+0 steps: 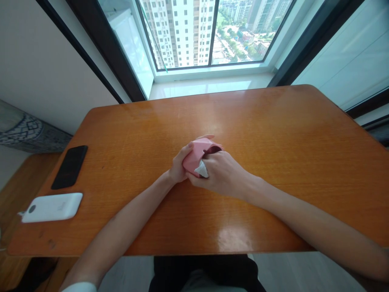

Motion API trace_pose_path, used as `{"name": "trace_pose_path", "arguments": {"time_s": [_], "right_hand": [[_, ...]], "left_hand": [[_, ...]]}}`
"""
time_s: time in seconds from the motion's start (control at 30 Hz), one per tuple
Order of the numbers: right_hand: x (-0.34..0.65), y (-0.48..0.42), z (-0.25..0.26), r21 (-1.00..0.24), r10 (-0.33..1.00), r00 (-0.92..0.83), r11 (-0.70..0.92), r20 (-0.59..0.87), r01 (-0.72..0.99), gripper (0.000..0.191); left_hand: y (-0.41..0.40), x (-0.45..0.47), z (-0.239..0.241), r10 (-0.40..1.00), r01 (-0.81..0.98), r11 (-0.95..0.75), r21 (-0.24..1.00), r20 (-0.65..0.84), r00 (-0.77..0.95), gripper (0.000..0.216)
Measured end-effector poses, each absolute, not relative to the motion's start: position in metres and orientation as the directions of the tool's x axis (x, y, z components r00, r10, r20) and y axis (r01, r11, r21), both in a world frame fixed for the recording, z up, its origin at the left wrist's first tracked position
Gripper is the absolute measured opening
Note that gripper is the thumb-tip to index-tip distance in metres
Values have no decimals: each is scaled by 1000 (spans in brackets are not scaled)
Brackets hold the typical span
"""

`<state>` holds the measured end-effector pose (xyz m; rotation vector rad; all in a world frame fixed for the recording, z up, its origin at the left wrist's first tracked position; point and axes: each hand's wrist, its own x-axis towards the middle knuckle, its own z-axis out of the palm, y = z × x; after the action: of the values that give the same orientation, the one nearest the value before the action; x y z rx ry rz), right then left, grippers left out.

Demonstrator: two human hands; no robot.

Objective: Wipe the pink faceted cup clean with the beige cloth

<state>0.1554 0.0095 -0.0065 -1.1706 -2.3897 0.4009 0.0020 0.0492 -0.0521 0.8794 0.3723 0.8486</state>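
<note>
A small pink cup [197,152] lies tilted on its side at the middle of the wooden table [273,134], its dark mouth facing right. My left hand [179,164] wraps around the cup from the left. My right hand [220,172] is closed on a bit of white tissue [201,170] pressed against the cup near its mouth. Part of the cup is hidden by both hands.
A black phone [69,166] lies face down near the table's left edge. A white power bank [52,207] rests just in front of it. A window and sill run beyond the far edge. A patterned cushion [27,132] sits at the left.
</note>
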Motion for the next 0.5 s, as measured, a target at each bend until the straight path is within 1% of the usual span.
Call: {"name": "trace_pose_path", "arguments": {"time_s": [0.03,0.1,0.17,0.2,0.23,0.27,0.3,0.33,0.37,0.4,0.5], "right_hand": [[156,11,-7,-515,815,-515,571,265,639,33],[156,15,-6,-719,868,-438,458,235,523,36],[157,18,-4,-917,932,-342,234,117,324,39],[157,20,-3,-977,955,-295,92,32,191,38],[158,22,-1,-998,962,-266,-48,-57,40,36],[158,23,0,-979,958,-251,-172,-140,-109,34],[159,24,2,-932,944,-250,-276,-216,-237,33],[159,25,3,-877,927,-260,-350,-272,-328,33],[159,25,4,-839,912,-276,-394,-304,-376,35],[158,24,4,-825,903,-296,-412,-313,-385,37],[154,20,3,-873,919,-307,-348,-247,-341,45]], "left_hand": [[49,3,-53,794,-507,346,790,42,607,80],[50,4,-56,830,-525,298,797,54,555,86],[49,5,-60,869,-517,156,842,132,478,87],[49,5,-62,879,-499,39,866,207,428,85],[48,5,-64,876,-468,-101,878,302,376,84],[48,4,-66,850,-422,-250,872,406,335,83],[48,4,-67,805,-365,-395,843,509,305,85],[48,3,-67,749,-308,-517,799,596,288,87],[48,2,-68,696,-262,-605,752,659,284,89],[48,2,-68,656,-230,-660,715,698,287,90],[47,1,-71,619,-195,-715,672,737,270,86]]}}
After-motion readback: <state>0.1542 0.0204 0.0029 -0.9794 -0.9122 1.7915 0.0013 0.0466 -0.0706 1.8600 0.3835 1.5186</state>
